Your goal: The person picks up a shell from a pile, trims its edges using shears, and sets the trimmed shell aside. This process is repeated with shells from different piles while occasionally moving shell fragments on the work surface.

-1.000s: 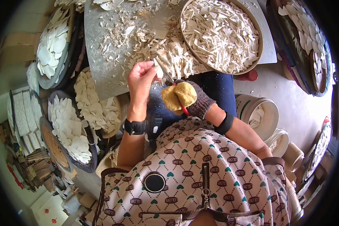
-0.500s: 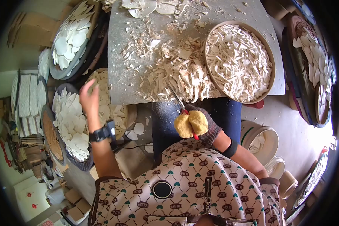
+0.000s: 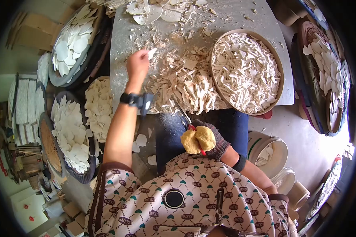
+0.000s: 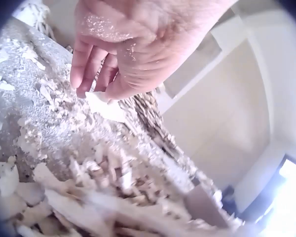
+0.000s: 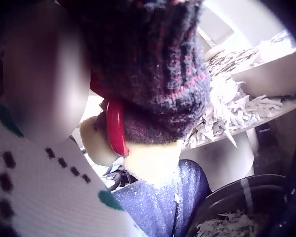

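Observation:
My bare left hand (image 3: pixel 138 65) is over the left part of the metal table, pinching a thin white flat piece (image 3: pixel 151 53) between thumb and fingers. In the left wrist view the piece (image 4: pixel 106 108) shows below the fingertips, close over the scraps. My right hand (image 3: pixel 219 145), in a dark knitted glove, grips red-handled scissors (image 3: pixel 182 111) in front of the table edge. Yellow foam padding (image 3: pixel 197 139) is wrapped about the handles. The scissor blades point at a heap of whitish slivers (image 3: pixel 186 87). In the right wrist view a red handle loop (image 5: pixel 117 128) presses against the glove.
A round tray (image 3: pixel 282 73) full of slivers stands on the table's right side. Larger white discs (image 3: pixel 148 15) lie at the back. Baskets of white pieces (image 3: pixel 69 134) stand on the left, with a bucket (image 3: pixel 279 152) to the right. More loaded trays (image 3: pixel 328 75) line the far right.
My left hand went from beside the scissors out left over the baskets, then up over the table, where it holds a white piece. The right hand keeps its grip on the scissors.

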`<control>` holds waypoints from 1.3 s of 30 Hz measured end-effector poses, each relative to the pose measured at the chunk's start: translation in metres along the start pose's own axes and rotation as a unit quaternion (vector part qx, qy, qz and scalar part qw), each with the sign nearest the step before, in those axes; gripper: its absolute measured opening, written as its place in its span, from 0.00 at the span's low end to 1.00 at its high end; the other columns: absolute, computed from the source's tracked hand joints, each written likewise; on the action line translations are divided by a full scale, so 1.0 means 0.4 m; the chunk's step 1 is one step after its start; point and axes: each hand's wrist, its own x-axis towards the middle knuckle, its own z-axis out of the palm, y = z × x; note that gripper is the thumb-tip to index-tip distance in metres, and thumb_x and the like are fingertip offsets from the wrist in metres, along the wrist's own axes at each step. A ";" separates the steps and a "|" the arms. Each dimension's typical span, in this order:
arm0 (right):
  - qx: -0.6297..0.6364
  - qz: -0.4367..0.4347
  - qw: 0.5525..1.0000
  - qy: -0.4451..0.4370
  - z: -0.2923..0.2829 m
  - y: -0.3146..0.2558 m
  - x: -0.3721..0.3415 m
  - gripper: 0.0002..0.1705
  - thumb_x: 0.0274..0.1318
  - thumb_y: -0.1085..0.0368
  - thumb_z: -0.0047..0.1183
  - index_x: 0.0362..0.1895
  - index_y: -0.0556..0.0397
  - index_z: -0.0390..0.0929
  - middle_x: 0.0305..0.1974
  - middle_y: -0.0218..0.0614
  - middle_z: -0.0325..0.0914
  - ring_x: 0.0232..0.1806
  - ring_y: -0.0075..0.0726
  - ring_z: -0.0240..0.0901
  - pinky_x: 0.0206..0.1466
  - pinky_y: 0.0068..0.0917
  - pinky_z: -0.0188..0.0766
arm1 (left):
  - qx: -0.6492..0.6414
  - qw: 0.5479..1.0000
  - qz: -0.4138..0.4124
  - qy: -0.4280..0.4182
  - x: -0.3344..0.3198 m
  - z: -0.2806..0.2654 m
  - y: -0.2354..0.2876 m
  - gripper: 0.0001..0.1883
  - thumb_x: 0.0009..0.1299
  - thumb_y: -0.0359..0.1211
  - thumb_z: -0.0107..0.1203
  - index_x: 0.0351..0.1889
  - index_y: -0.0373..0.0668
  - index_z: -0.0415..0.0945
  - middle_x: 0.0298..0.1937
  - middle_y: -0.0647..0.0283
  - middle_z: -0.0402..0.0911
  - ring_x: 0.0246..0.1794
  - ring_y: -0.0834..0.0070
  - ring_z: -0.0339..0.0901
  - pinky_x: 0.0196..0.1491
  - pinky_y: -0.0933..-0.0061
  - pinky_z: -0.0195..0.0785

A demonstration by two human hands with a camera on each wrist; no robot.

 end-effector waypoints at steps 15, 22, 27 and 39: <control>-0.081 -0.058 0.995 -0.020 -0.015 0.070 -0.007 0.12 0.49 0.67 0.55 0.40 0.56 0.73 0.37 0.32 0.74 0.38 0.26 0.71 0.44 0.26 0.70 | 0.073 0.994 -0.030 -0.070 0.074 -0.126 -0.139 0.22 0.54 0.37 0.60 0.45 0.35 0.73 0.42 0.52 0.78 0.42 0.67 0.75 0.43 0.70 0.67; 0.225 0.054 0.973 0.013 -0.021 0.024 -0.017 0.10 0.54 0.68 0.48 0.41 0.58 0.72 0.38 0.35 0.74 0.40 0.32 0.73 0.46 0.29 0.70 | -0.007 0.978 -0.026 -0.206 0.210 0.158 0.103 0.22 0.57 0.43 0.58 0.44 0.39 0.73 0.34 0.55 0.76 0.39 0.72 0.75 0.41 0.72 0.68; 0.434 0.091 0.894 -0.060 -0.065 0.058 -0.016 0.10 0.57 0.71 0.43 0.43 0.59 0.71 0.41 0.37 0.73 0.44 0.31 0.71 0.49 0.27 0.68 | -0.060 0.806 0.094 -0.582 0.145 0.132 0.302 0.10 0.61 0.35 0.54 0.38 0.42 0.75 0.36 0.64 0.78 0.37 0.78 0.74 0.44 0.76 0.67; 0.448 0.232 0.861 0.057 -0.082 0.106 -0.018 0.18 0.61 0.56 0.40 0.36 0.60 0.73 0.32 0.36 0.75 0.34 0.28 0.72 0.42 0.24 0.69 | -0.035 0.944 0.214 -0.249 0.575 0.460 0.313 0.25 0.59 0.31 0.52 0.56 0.42 0.64 0.55 0.55 0.68 0.54 0.66 0.66 0.55 0.69 0.60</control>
